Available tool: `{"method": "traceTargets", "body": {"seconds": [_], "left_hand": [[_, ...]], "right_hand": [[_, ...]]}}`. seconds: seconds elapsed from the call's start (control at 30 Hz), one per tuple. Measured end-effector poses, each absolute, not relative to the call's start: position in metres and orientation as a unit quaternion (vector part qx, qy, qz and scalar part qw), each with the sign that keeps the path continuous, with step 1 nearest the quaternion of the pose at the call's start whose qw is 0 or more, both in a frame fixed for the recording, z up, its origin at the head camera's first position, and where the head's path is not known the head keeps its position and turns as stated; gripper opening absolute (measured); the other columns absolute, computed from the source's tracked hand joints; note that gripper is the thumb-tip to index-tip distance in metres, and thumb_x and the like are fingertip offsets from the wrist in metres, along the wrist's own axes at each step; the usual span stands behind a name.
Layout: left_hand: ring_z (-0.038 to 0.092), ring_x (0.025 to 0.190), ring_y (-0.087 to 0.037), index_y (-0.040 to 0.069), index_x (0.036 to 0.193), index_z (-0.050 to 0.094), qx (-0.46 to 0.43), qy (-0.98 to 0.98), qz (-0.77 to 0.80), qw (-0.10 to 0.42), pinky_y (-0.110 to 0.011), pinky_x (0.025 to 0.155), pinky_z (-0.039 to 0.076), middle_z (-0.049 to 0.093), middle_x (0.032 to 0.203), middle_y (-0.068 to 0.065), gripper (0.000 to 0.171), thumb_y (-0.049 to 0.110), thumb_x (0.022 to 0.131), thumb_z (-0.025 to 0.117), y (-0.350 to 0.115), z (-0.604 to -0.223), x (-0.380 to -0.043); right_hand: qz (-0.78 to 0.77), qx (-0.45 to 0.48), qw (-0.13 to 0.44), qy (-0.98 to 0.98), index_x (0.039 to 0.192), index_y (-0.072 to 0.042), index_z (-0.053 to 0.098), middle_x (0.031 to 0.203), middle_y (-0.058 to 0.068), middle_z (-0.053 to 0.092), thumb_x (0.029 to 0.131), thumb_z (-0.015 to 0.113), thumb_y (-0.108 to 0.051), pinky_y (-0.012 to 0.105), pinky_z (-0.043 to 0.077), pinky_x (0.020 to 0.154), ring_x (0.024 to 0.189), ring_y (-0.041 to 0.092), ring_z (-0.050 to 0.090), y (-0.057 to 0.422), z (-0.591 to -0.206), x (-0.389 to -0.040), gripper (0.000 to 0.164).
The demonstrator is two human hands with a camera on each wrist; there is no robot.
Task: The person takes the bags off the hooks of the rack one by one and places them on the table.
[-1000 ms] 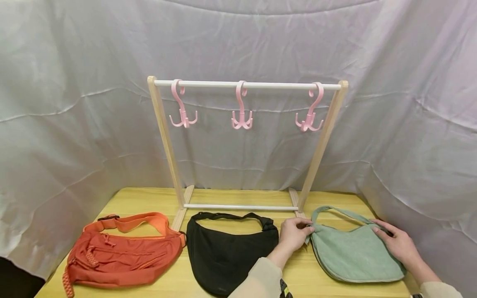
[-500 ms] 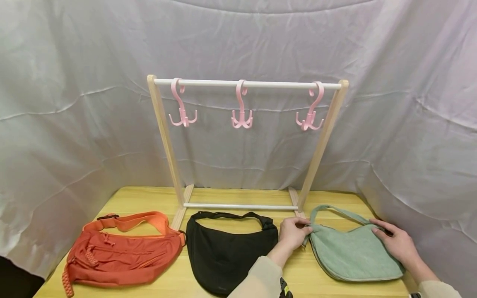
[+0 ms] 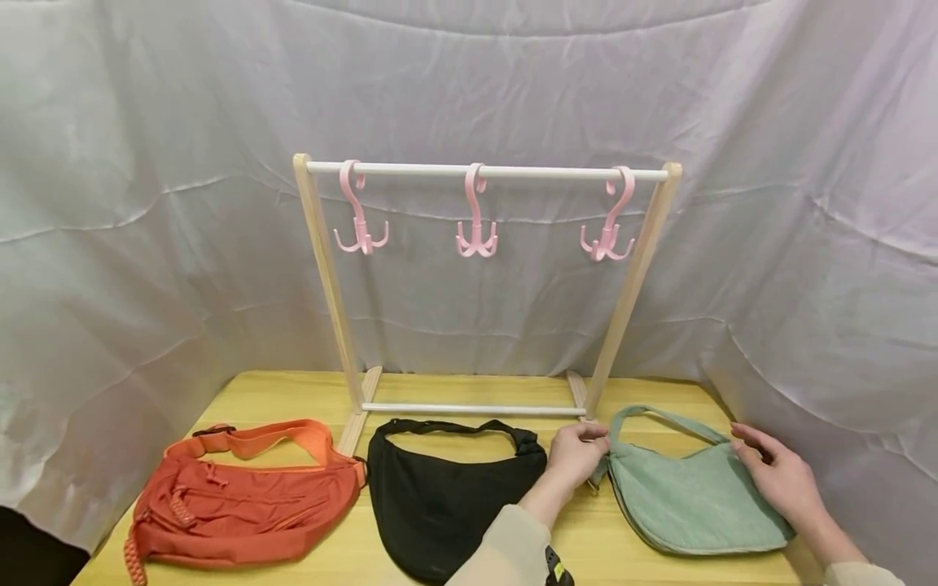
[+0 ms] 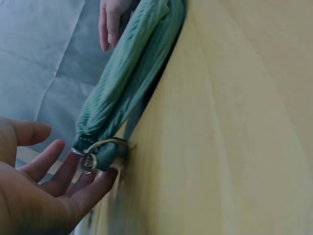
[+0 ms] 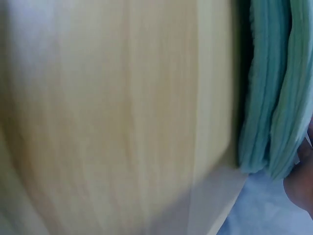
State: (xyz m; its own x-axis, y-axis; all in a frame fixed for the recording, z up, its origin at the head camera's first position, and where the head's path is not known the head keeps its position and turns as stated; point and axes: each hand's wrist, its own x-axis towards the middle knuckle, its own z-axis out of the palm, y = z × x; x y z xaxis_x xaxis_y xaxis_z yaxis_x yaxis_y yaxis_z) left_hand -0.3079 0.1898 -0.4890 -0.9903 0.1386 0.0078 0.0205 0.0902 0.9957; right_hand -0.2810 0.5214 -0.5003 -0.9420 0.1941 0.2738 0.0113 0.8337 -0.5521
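Observation:
A green shoulder bag (image 3: 696, 496) lies flat at the right of the table, its strap (image 3: 663, 413) arched at the back. My left hand (image 3: 575, 456) is at the bag's left corner. In the left wrist view its fingers are extended near a metal ring (image 4: 89, 162) on the bag's end, the thumb standing apart; whether they touch is hard to tell. At the bag's right corner is my right hand (image 3: 784, 480), fingers loosely bent, thumb close to the fabric. The right wrist view shows the bag's layered edge (image 5: 266, 98) and little of that hand.
A black bag (image 3: 458, 505) lies in the middle, partly behind my left forearm; an orange-red bag (image 3: 242, 509) lies at left. Behind them stands a wooden rack (image 3: 322, 252) with a white rail (image 3: 410, 169) bearing three pink hooks (image 3: 476, 232). Grey cloth (image 3: 469, 98) encloses the table.
My left hand has drawn slightly left, its thumb off the green bag's corner. My right hand's fingers have eased off the bag a little. The bag lies slightly further left.

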Motion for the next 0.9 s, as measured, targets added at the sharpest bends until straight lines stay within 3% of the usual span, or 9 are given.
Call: {"method": "traceTargets", "body": {"seconds": [0.17,0.27,0.37,0.43,0.5,0.67,0.7,0.77,0.9], "left_hand": [[0.065,0.089,-0.008,0.015,0.113,0.078,0.053,0.731,0.679,0.042,-0.028,0.074,0.055,0.072,0.107,0.004,0.018,0.015,0.095,0.073,0.183,-0.483,-0.310],[0.066,0.091,-0.011,0.016,0.114,0.078,0.054,0.731,0.680,0.029,-0.030,0.076,0.056,0.073,0.106,0.002,0.021,0.015,0.094,0.073,0.178,-0.479,-0.311],[0.068,0.095,-0.014,0.015,0.117,0.078,0.057,0.733,0.678,0.009,-0.032,0.079,0.056,0.074,0.108,-0.001,0.024,0.015,0.093,0.073,0.170,-0.474,-0.313],[0.068,0.099,-0.015,0.015,0.120,0.077,0.062,0.738,0.672,-0.004,-0.031,0.079,0.055,0.074,0.111,-0.003,0.027,0.016,0.094,0.072,0.163,-0.471,-0.314],[0.069,0.101,-0.017,0.015,0.123,0.076,0.066,0.738,0.671,-0.013,-0.031,0.078,0.054,0.074,0.113,-0.005,0.029,0.016,0.094,0.072,0.155,-0.468,-0.315],[0.068,0.108,-0.023,0.017,0.128,0.074,0.072,0.737,0.671,-0.033,-0.034,0.083,0.056,0.072,0.119,-0.007,0.034,0.019,0.095,0.071,0.137,-0.460,-0.317],[0.068,0.111,-0.025,0.017,0.129,0.074,0.075,0.738,0.670,-0.039,-0.036,0.087,0.055,0.072,0.121,-0.007,0.035,0.020,0.094,0.071,0.133,-0.458,-0.318],[0.065,0.119,-0.029,0.017,0.132,0.072,0.081,0.734,0.673,-0.043,-0.040,0.093,0.055,0.071,0.127,-0.008,0.037,0.023,0.096,0.070,0.125,-0.454,-0.318],[0.058,0.131,-0.035,0.020,0.140,0.067,0.097,0.732,0.672,-0.050,-0.051,0.101,0.052,0.064,0.140,-0.012,0.041,0.031,0.100,0.066,0.107,-0.447,-0.320]], "right_hand": [[0.290,-0.042,0.185,-0.938,0.147,-0.010,0.059,0.140,0.023,0.063,0.106,0.055,-0.049,0.008,0.037,0.072,0.105,-0.010,0.050,0.507,-0.494,-0.283,0.056],[0.304,-0.036,0.206,-0.930,0.151,-0.015,0.056,0.145,0.013,0.062,0.106,0.057,-0.049,0.004,0.034,0.076,0.107,-0.019,0.046,0.497,-0.489,-0.283,0.057],[0.322,-0.036,0.226,-0.919,0.155,-0.021,0.053,0.148,-0.008,0.059,0.105,0.059,-0.049,-0.002,0.028,0.079,0.102,-0.032,0.034,0.486,-0.483,-0.283,0.057],[0.333,-0.037,0.242,-0.911,0.156,-0.025,0.051,0.147,-0.015,0.055,0.105,0.060,-0.046,-0.003,0.029,0.079,0.104,-0.032,0.034,0.477,-0.478,-0.281,0.056],[0.337,-0.042,0.256,-0.905,0.157,-0.029,0.048,0.148,-0.019,0.052,0.105,0.060,-0.045,-0.003,0.029,0.080,0.116,-0.022,0.042,0.467,-0.473,-0.280,0.056],[0.346,-0.028,0.311,-0.885,0.158,-0.033,0.047,0.153,-0.019,0.050,0.106,0.061,-0.036,-0.002,0.028,0.092,0.128,-0.012,0.042,0.445,-0.464,-0.275,0.054],[0.348,-0.023,0.321,-0.880,0.158,-0.032,0.047,0.153,-0.019,0.050,0.106,0.062,-0.034,-0.001,0.026,0.096,0.125,-0.017,0.038,0.441,-0.462,-0.274,0.054],[0.351,-0.011,0.332,-0.875,0.158,-0.031,0.047,0.156,-0.016,0.049,0.107,0.061,-0.031,0.001,0.025,0.101,0.124,-0.022,0.034,0.434,-0.459,-0.272,0.053],[0.348,0.015,0.342,-0.873,0.159,-0.031,0.045,0.162,-0.003,0.045,0.107,0.060,-0.026,0.005,0.021,0.106,0.134,-0.018,0.031,0.421,-0.451,-0.269,0.054]]}}
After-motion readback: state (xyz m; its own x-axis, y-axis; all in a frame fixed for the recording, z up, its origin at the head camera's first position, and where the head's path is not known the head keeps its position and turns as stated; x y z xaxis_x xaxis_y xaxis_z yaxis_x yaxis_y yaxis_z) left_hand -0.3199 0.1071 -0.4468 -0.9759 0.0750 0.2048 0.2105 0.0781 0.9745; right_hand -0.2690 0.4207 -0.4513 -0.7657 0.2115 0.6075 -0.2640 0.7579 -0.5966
